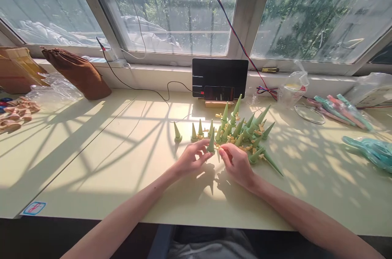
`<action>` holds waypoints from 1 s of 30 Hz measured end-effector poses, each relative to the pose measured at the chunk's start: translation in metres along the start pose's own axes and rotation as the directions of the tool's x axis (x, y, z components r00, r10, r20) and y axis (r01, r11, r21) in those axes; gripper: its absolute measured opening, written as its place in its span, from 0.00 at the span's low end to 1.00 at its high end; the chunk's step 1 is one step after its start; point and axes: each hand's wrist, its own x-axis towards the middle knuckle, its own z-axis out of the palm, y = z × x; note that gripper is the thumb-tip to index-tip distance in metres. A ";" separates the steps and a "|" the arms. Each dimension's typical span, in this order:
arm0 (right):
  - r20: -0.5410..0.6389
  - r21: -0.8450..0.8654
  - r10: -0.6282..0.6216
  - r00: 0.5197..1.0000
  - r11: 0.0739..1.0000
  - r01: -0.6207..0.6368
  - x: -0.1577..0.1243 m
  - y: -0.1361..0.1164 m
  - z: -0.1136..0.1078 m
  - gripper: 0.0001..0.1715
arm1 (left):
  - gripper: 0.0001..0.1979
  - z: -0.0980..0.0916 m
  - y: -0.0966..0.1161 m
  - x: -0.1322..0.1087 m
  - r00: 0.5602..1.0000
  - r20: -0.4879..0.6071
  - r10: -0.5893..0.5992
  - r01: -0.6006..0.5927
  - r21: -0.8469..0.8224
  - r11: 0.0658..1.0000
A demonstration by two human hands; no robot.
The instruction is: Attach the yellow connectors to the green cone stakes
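A pointed green cone with a ringed base stands upright between the fingers of my left hand. Beside it, my right hand pinches a small yellow piece that sticks out from the cone's base. I cannot tell whether that piece is fixed in. Just past my hands lies a cluster of similar green cones, some upright, others tipped over, with small yellow pieces among them. One more green cone stands apart at the left end of the row.
Behind the cones, a black tablet and a phone lean on a wooden stand. A brown drawstring bag and wooden pieces sit at left. Plastic-wrapped teal items lie at right. A black cable crosses the back.
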 end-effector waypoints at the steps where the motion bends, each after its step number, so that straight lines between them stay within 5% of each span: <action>1: 0.006 -0.005 -0.005 1.000 1.000 0.005 0.000 0.000 0.000 0.10 | 0.13 0.000 -0.001 -0.001 1.000 -0.006 0.001 -0.001 0.004 1.000; 12: 0.048 0.003 -0.010 0.999 1.000 0.009 -0.003 0.004 0.003 0.15 | 0.14 0.000 -0.016 -0.005 0.997 0.020 0.071 -0.072 0.012 0.997; 20: 0.128 0.149 0.175 0.976 0.970 -0.194 -0.003 -0.002 0.005 0.23 | 0.11 -0.001 -0.016 -0.002 0.985 0.007 0.175 -0.175 -0.001 0.985; 30: 0.412 0.527 0.433 0.802 0.605 -0.597 0.000 -0.009 0.006 0.28 | 0.12 0.001 -0.013 0.000 0.981 -0.026 0.194 -0.194 0.001 0.981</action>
